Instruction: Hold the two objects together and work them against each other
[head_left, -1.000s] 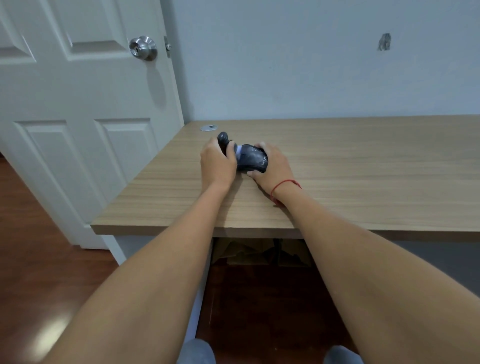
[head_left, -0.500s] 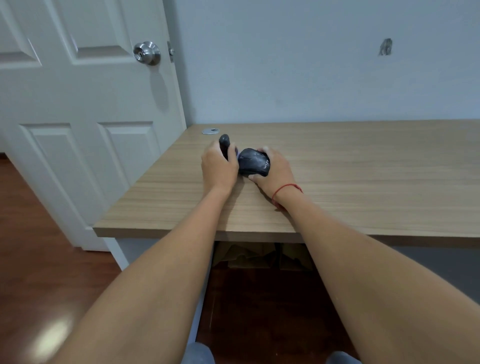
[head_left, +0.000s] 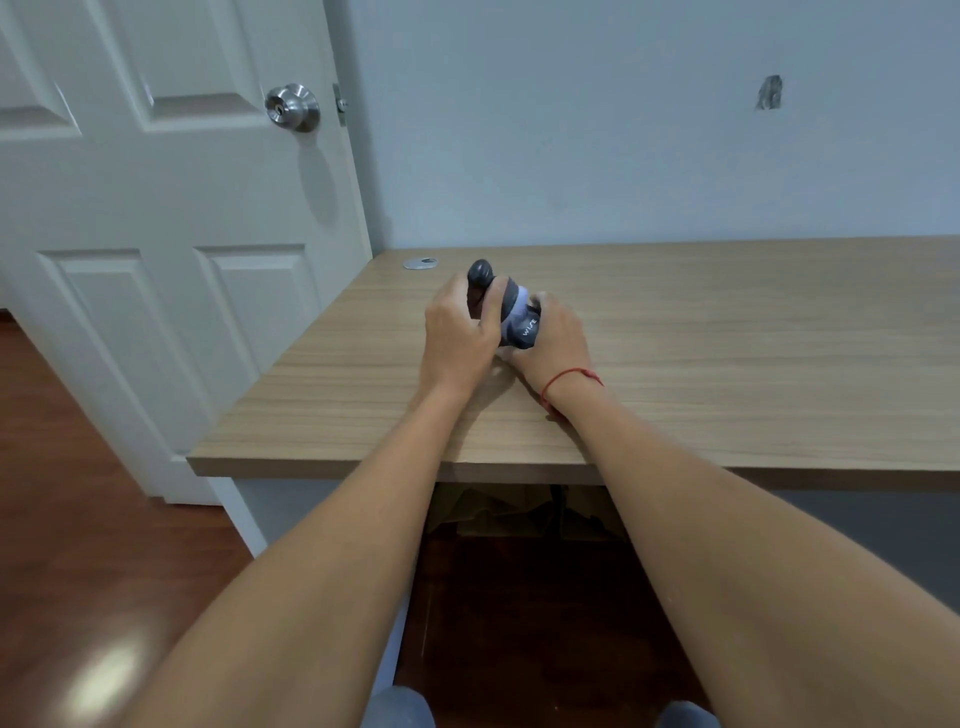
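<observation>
Both my hands hold a small dark grey device (head_left: 519, 325) with a pale band and white lettering, just above the wooden desk (head_left: 727, 332). My left hand (head_left: 454, 338) grips its rounded dark end, which sticks up past my fingers. My right hand (head_left: 553, 340) grips the body from the right and underneath; a red string is tied round that wrist. My fingers hide most of the device.
A small silver disc (head_left: 421, 263) lies at the desk's back left corner. A white panelled door (head_left: 156, 234) with a metal knob (head_left: 292, 106) stands to the left. Cardboard (head_left: 498, 512) sits under the desk on the dark wood floor.
The device has been tilted up on end between my hands, so its pale band and lettering now show. My hands stay in the same spot on the desk.
</observation>
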